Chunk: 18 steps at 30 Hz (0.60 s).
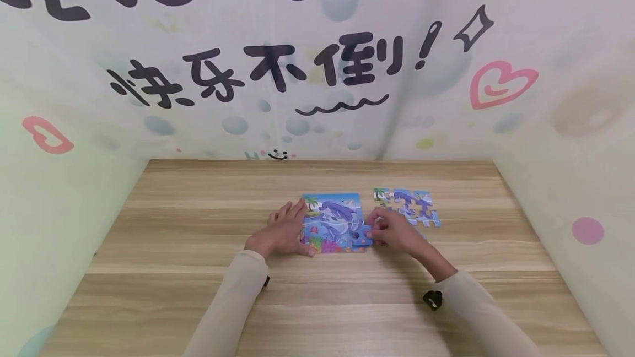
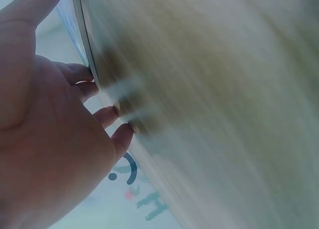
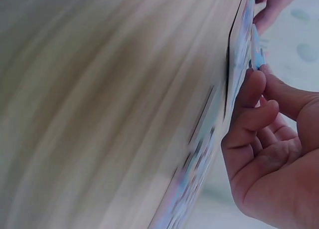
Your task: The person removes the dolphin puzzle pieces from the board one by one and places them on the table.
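Note:
A square dolphin picture puzzle board (image 1: 334,211) lies flat on the wooden table. Along its left edge rests my left hand (image 1: 284,233), fingers spread and thumb near the lower corner; in the left wrist view its fingertips (image 2: 124,134) touch the tabletop. Between thumb and forefinger my right hand (image 1: 394,231) pinches a blue jigsaw piece (image 1: 362,236) over the board's lower right corner. The right wrist view shows that jigsaw piece (image 3: 257,52) tilted up from the board, its far end free. Whether it touches the board there I cannot tell.
Right of the board, several loose or partly joined jigsaw pieces (image 1: 404,198) lie beyond my right hand, which hides some of them. The wooden table (image 1: 208,191) meets a printed back wall (image 1: 213,131) and walls at both sides.

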Motion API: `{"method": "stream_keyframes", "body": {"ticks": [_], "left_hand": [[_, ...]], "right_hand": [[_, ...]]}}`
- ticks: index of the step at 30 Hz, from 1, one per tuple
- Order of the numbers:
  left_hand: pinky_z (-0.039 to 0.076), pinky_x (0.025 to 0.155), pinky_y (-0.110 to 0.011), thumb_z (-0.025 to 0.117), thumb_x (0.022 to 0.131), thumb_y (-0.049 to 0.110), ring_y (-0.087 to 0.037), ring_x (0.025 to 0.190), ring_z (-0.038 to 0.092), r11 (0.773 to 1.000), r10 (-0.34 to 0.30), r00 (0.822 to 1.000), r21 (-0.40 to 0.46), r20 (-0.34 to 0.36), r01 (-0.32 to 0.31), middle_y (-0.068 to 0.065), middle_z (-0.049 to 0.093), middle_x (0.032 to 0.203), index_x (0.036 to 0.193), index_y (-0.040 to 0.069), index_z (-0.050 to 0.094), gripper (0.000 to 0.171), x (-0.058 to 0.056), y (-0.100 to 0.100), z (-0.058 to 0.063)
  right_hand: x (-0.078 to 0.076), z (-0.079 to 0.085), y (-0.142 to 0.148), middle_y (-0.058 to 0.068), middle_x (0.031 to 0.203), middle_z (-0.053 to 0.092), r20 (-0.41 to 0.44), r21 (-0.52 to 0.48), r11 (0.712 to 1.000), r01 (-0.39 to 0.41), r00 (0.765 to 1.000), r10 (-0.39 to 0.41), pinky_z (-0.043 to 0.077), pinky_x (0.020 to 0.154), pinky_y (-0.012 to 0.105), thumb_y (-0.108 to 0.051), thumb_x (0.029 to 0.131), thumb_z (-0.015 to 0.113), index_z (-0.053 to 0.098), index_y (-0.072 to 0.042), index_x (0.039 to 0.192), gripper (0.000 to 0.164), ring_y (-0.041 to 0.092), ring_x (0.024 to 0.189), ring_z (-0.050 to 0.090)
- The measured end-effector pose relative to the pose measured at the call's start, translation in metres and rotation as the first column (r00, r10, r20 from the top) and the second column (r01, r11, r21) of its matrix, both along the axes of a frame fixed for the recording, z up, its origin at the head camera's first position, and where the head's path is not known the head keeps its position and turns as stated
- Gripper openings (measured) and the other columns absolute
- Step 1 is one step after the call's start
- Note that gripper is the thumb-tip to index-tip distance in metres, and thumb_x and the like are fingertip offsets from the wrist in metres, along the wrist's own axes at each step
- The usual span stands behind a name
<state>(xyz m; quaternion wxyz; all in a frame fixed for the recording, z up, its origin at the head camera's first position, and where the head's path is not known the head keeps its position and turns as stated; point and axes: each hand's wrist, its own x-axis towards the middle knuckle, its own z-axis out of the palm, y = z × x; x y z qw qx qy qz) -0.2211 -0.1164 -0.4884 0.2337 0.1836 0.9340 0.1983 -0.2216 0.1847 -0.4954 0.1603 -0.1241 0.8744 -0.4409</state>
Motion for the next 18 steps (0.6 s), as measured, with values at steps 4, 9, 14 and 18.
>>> {"method": "stream_keyframes", "body": {"ticks": [4, 9, 14, 18], "left_hand": [[0.007, 0.118, -0.063, 0.078, 0.079, 0.053, -0.038, 0.153, -0.001, 1.000, 0.001, 1.000, 0.007, -0.008, -0.001, -0.009, 0.000, 0.168, 0.159, 0.006, 0.011, 0.115, 0.000, 0.001, -0.002], [0.008, 0.118, -0.062, 0.078, 0.078, 0.054, -0.039, 0.153, 0.000, 1.000, -0.005, 1.000, -0.001, -0.015, 0.005, -0.010, 0.000, 0.168, 0.159, 0.006, 0.010, 0.116, -0.001, 0.000, -0.002], [0.008, 0.118, -0.062, 0.078, 0.078, 0.055, -0.038, 0.153, -0.001, 1.000, -0.013, 1.000, -0.016, -0.017, 0.013, -0.009, -0.001, 0.168, 0.160, 0.006, 0.010, 0.117, -0.002, -0.001, -0.004], [0.008, 0.118, -0.062, 0.077, 0.079, 0.054, -0.037, 0.153, -0.002, 1.000, -0.017, 1.000, -0.012, -0.008, 0.017, -0.008, -0.002, 0.168, 0.160, 0.007, 0.009, 0.116, -0.001, 0.000, -0.004]], "right_hand": [[0.000, -0.001, 0.023, 0.005, 0.075, 0.066, 0.010, 0.023, 1.000, 0.015, 1.000, -0.015, 0.050, 0.058, 0.029, -0.006, 0.090, 0.070, 0.067, -0.003, 0.105, 0.015, 0.018, 0.064, 0.061], [0.000, -0.002, 0.048, 0.006, 0.078, 0.068, 0.037, 0.029, 0.998, 0.052, 0.998, -0.053, 0.053, 0.059, 0.029, -0.008, 0.091, 0.071, 0.067, -0.001, 0.106, 0.018, 0.017, 0.066, 0.062], [0.003, -0.001, 0.071, 0.008, 0.083, 0.070, 0.072, 0.029, 0.995, 0.094, 0.993, -0.096, 0.053, 0.061, 0.028, -0.010, 0.091, 0.071, 0.066, 0.002, 0.110, 0.024, 0.017, 0.069, 0.063], [0.008, -0.001, 0.089, 0.007, 0.082, 0.070, 0.070, 0.063, 0.991, 0.114, 0.991, -0.119, 0.050, 0.058, 0.027, -0.011, 0.092, 0.070, 0.065, 0.003, 0.109, 0.023, 0.016, 0.069, 0.062]]}}
